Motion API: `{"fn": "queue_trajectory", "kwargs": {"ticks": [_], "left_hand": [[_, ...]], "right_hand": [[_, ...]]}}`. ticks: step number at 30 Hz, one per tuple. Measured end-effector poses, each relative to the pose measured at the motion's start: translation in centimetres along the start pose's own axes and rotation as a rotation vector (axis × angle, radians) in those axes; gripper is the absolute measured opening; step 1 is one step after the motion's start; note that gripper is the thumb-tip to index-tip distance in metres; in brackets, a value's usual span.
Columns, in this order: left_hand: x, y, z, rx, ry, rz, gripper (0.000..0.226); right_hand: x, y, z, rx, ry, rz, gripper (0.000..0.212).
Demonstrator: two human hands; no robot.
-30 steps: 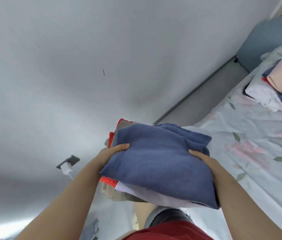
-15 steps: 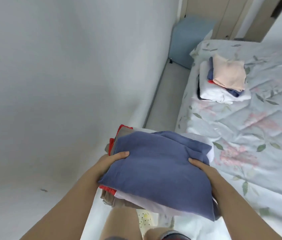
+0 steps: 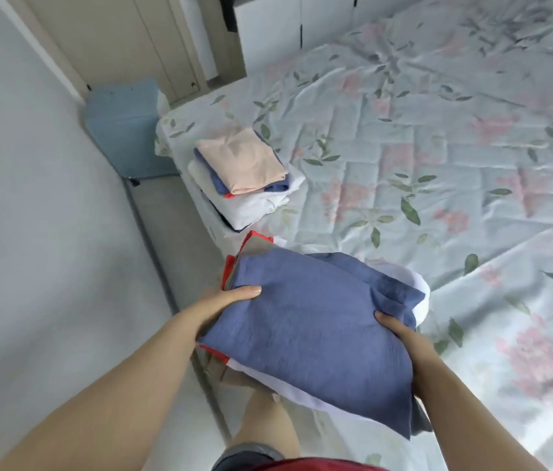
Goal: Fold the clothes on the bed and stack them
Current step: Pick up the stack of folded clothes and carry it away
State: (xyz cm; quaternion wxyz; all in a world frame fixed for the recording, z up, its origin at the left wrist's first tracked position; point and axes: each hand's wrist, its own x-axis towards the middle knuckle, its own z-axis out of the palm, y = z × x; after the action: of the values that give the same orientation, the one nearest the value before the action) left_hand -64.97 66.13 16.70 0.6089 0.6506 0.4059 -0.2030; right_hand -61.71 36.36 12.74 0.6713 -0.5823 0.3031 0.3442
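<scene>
Blue garment [image 3: 309, 331], folded: 1. It is the top layer of the held stack [image 3: 419, 295]. Layers showing under it: white 1, red 1, tan 1, so four colours in all; any more cannot be told.

Hands: 2, both on the held stack.
- Left hand [image 3: 224, 302]: grips the left edge, thumb laid on top of the blue cloth, fingers hidden beneath.
- Right hand [image 3: 399, 333]: grips the right edge, thumb on top, fingers hidden beneath.

The held stack is carried in the near centre, above the near left edge of the bed [image 3: 455, 158], not resting on it.

Second stack [image 3: 246, 173]: 1, lying on the bed by its left edge, farther off and apart from the held one. From the top its layers are peach, blue, a sliver of red, white and a dark edge at the bottom.

Bedcover: 1, pale with a pink floral print, creased.

Pale blue box [image 3: 122, 127]: 1, on the floor at the far left, beside the bed's far corner.
</scene>
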Motion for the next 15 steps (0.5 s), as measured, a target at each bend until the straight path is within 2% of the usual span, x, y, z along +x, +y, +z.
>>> {"fn": "queue_trajectory", "kwargs": {"ticks": [2,4,7,8,12,13,15], "left_hand": [[3.1,3.3,0.2,0.143,-0.064,0.018,0.030],[5.7,6.0,0.3,0.273,-0.130,0.019,0.042],[9.7,9.1,1.1,0.413,-0.264,-0.004,0.079],[10.9,9.8,1.7,0.463,-0.308,-0.021,0.081],[13.9,11.1,5.1,0.602,-0.430,-0.028,0.033],[14.5,11.1,6.1,0.638,-0.446,-0.015,0.031],[15.6,10.2,8.2,0.685,-0.430,0.011,0.040]], "right_hand": [[1.4,-0.3,0.8,0.067,0.100,0.015,0.058],[2.5,-0.6,1.6,0.134,0.173,0.034,0.064],[3.6,-0.2,2.6,0.237,0.286,0.050,0.054],[3.6,-0.1,2.8,0.270,0.325,0.041,0.047],[2.5,1.5,3.5,0.388,0.497,0.022,0.023],[2.4,2.4,3.4,0.416,0.536,0.022,0.020],[2.5,4.0,3.0,0.446,0.590,0.017,0.022]]}}
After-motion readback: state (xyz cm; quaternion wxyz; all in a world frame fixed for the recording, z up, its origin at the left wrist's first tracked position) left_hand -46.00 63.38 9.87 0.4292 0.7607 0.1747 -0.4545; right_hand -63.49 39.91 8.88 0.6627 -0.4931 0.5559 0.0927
